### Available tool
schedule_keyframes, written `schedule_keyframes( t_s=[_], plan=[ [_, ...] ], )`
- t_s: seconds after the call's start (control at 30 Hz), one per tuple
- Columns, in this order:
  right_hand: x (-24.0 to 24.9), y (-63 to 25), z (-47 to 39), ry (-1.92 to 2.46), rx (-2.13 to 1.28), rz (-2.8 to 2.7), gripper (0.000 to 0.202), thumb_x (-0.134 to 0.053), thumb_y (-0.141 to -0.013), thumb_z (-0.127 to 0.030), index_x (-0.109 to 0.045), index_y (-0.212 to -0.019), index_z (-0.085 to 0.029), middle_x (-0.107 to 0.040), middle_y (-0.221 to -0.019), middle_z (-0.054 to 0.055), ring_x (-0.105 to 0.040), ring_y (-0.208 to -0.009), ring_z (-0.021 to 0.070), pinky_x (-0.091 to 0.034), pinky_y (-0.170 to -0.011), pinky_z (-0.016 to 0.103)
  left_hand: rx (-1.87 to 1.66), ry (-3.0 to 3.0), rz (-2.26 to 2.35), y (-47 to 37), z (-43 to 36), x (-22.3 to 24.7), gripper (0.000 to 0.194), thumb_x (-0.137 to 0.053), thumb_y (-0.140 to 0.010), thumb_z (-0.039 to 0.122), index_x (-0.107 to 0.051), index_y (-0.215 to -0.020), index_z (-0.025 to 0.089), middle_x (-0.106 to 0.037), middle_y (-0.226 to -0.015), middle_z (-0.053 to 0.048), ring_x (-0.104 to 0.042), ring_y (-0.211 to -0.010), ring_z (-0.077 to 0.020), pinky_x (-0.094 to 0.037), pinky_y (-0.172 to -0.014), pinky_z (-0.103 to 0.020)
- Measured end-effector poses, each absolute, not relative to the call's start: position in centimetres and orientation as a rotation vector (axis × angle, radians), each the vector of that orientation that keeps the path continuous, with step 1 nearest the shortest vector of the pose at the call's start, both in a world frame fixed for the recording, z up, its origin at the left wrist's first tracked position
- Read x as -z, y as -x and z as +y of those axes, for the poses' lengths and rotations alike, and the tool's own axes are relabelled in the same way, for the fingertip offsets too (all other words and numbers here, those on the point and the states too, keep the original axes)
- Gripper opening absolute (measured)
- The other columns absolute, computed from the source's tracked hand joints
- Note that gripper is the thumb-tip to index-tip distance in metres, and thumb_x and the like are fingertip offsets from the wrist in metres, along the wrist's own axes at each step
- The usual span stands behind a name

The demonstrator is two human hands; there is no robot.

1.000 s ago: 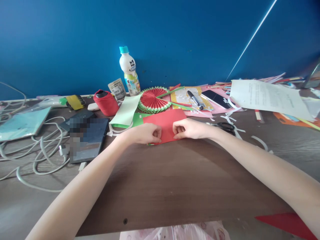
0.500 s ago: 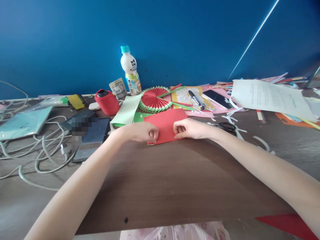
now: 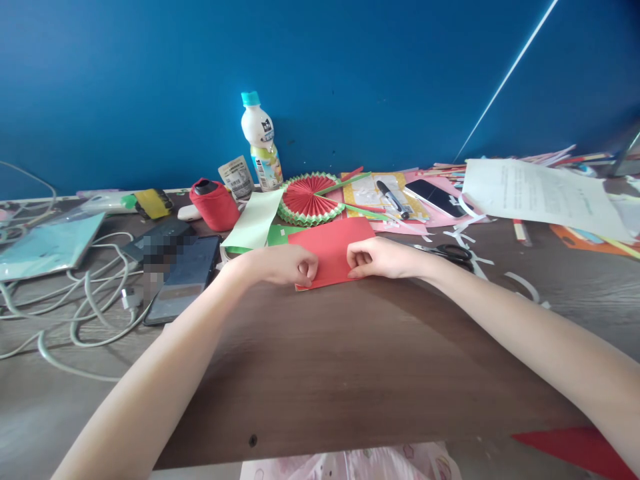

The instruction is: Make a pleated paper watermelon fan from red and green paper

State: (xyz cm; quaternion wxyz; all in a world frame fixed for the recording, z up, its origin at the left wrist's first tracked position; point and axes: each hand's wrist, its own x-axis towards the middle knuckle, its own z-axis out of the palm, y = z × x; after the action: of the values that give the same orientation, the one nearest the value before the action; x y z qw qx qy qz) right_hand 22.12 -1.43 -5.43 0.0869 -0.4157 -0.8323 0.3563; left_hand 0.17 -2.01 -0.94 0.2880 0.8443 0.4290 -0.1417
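Two hands, left hand [image 3: 299,265] and right hand [image 3: 377,257], curl half-closed at the near edge of red paper [image 3: 334,247] on the desk [image 3: 345,373]; I can't tell whether they pinch; paper looks unpleated, fan [image 3: 306,196] behind already pleated

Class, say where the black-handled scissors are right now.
In the head view, the scissors lie on the desk right of centre, just beyond the right forearm, with the white-edged phone farther back.

bottle [image 3: 259,137]: upright, teal cap [image 3: 251,99] | pale cable [image 3: 61,366]: looped | wall [image 3: 380,80]: blue, behind bottle
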Motion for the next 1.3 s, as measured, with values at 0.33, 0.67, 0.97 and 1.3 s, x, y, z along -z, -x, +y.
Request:
schedule_keyframes(
  t_s=[0.33,0.67,0.97,1.3],
  plan=[
    [5.4,-22.1,-1.5,1.247,-1.071,-2.476,0.025,-0.061,-0.069,-0.041,-0.051,-0.071,-0.018,-0.049,-0.06,-0.004,-0.043,-0.054,0.0095,-0.029,-0.05,0.023,0.409,-2.272,1.163,-0.1,-1.9,1.1,0.009,-0.05,-0.071,0.027,-0.053,-0.072,0.019,-0.058,-0.072,0.002,-0.049,-0.062,-0.0109,-0.033,-0.053,-0.021],
    [5.4,-22.2,-1.5,1.241,-1.061,-2.484,0.025,-0.061,-0.069,-0.042,-0.052,-0.071,-0.019,-0.049,-0.061,-0.004,-0.043,-0.055,0.0093,-0.029,-0.051,0.023,0.374,-2.253,1.103,0.2,-1.7,1.4,0.009,-0.05,-0.072,0.027,-0.052,-0.074,0.019,-0.057,-0.073,0.003,-0.048,-0.064,-0.0108,-0.033,-0.054,-0.021],
    [5.5,-22.3,-1.5,1.221,-1.052,-2.481,0.026,-0.061,-0.07,-0.042,-0.051,-0.072,-0.018,-0.049,-0.061,-0.003,-0.042,-0.055,0.009,-0.029,-0.05,0.022,0.471,-2.211,1.186,-0.1,-2.1,0.4,0.013,-0.05,-0.07,0.022,-0.053,-0.081,0.018,-0.057,-0.078,0.001,-0.048,-0.064,-0.0108,-0.034,-0.056,-0.021],
    [5.4,-22.4,-1.5,1.212,-1.057,-2.485,0.026,-0.061,-0.071,-0.043,-0.051,-0.072,-0.019,-0.049,-0.061,-0.004,-0.043,-0.055,0.0092,-0.03,-0.05,0.022,0.497,-2.244,1.126,0.7,-1.6,0.9,0.01,-0.053,-0.069,0.024,-0.051,-0.076,0.018,-0.054,-0.071,0.002,-0.046,-0.061,-0.0106,-0.031,-0.052,-0.02]
  ],
)
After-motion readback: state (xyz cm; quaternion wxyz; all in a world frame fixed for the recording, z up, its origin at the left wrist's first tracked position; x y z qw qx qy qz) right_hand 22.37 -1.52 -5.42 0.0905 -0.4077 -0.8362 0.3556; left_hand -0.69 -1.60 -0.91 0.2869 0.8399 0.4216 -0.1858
